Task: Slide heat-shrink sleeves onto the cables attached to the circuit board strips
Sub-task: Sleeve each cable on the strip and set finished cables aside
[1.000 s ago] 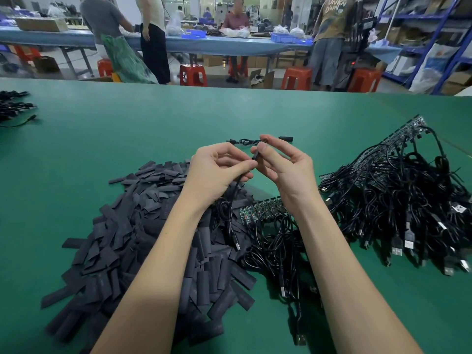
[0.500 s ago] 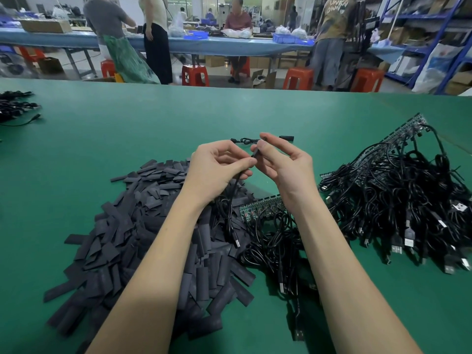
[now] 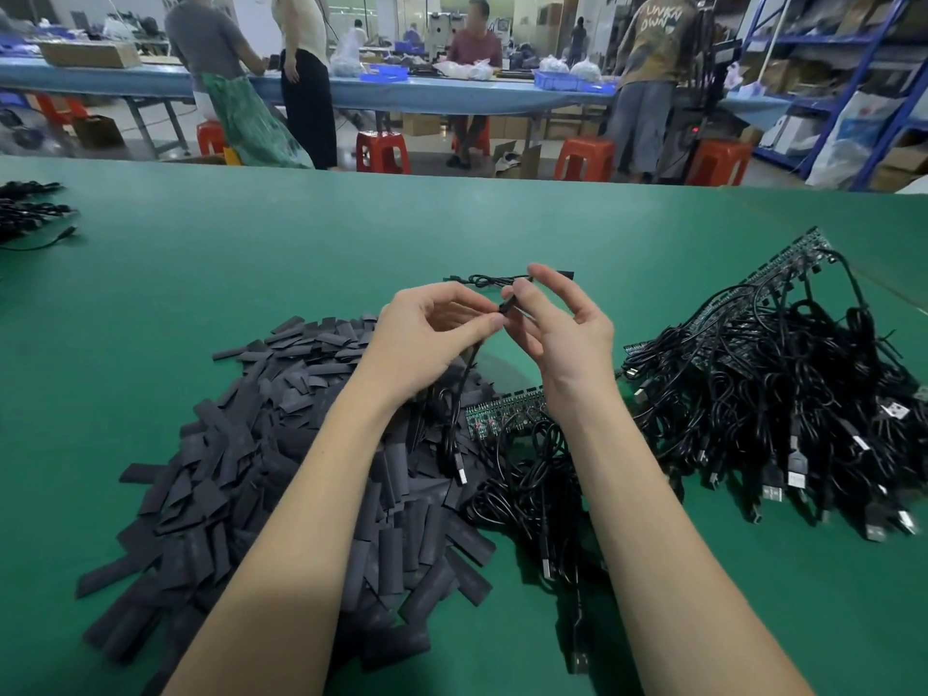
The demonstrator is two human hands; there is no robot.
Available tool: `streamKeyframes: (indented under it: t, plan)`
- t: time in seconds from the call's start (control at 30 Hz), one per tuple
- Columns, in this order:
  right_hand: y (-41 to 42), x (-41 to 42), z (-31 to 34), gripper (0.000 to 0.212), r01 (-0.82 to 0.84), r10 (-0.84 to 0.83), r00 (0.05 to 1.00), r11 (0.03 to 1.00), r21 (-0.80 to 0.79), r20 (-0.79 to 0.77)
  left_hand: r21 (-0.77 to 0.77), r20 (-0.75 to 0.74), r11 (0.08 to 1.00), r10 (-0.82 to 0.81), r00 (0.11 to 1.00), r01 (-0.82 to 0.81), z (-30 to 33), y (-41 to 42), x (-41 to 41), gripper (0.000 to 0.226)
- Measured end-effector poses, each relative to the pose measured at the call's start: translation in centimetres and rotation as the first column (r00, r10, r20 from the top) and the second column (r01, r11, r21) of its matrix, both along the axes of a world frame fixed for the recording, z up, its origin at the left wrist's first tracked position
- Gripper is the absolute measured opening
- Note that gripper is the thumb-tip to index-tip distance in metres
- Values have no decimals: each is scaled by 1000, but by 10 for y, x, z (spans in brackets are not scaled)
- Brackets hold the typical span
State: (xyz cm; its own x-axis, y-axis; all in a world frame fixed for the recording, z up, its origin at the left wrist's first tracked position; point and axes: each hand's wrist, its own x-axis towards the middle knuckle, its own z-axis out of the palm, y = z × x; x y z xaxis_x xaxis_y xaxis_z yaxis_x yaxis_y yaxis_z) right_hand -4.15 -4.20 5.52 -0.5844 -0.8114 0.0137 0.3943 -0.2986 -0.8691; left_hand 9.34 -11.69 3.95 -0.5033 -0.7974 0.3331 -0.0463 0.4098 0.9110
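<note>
Left hand: my left hand (image 3: pixel 432 339) is raised over the green worktop (image 3: pixel 251 273), thumb and forefinger pinched together on the thin black cable (image 3: pixel 464 374) just below its end.
Right hand: my right hand (image 3: pixel 562 329) pinches a short black heat-shrink sleeve (image 3: pixel 506 306) between thumb and forefinger; the other fingers (image 3: pixel 552 283) are spread loosely apart.
Where it is: the sleeve sits at the cable's tip, between my two hands; whether it is already over the end I cannot tell.
Cable run: it hangs down to a plug (image 3: pixel 461 473) above the loose heap of flat black sleeves (image 3: pixel 241 469), beside the green circuit board strip (image 3: pixel 504 411).
Waiting stock: a tangle of black cables on more board strips (image 3: pixel 783 384) lies to my right.
Handling: I judge the sleeve light, soft and easily flattened, so I would pinch its edges to keep the mouth open.
Cable grip: limp and slick, I expect; holding close to the tip should keep it stiff enough to feed.
</note>
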Motion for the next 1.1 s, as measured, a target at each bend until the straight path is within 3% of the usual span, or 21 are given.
streamKeyframes:
  t: [0.07,0.13,0.3,0.47,0.6,0.77,0.87,1.1]
  plan:
    - [0,-4,0,30,46,-45,995,999,-11,83,-2,193,999,-41,980,42,-1,-5,7,15]
    - [0,-10,0,33,62,-57,989,998,-27,138,16,285,997,-79,955,78,-3,-5,10,12]
    - [4,-37,-8,28,13,-18,992,999,43,125,-23,220,1000,19,975,-14,2,-2,-5,8]
    - [11,-66,-15,23,81,-96,990,988,134,105,-270,316,961,153,936,-66,36,-31,-39,8]
    - [12,-73,-20,16,102,-113,992,978,179,54,-451,535,892,294,792,-27,54,-71,-87,13]
    - [9,-71,-30,14,-4,17,999,966,257,-52,-577,685,813,428,590,80,20,-102,-126,23]
    - [7,-71,-34,15,-47,69,995,960,276,-73,-575,704,816,456,545,61,-12,-106,-131,39]
    - [5,-69,-37,11,-70,84,996,958,278,-37,-461,750,885,350,561,64,-24,-114,-135,31]
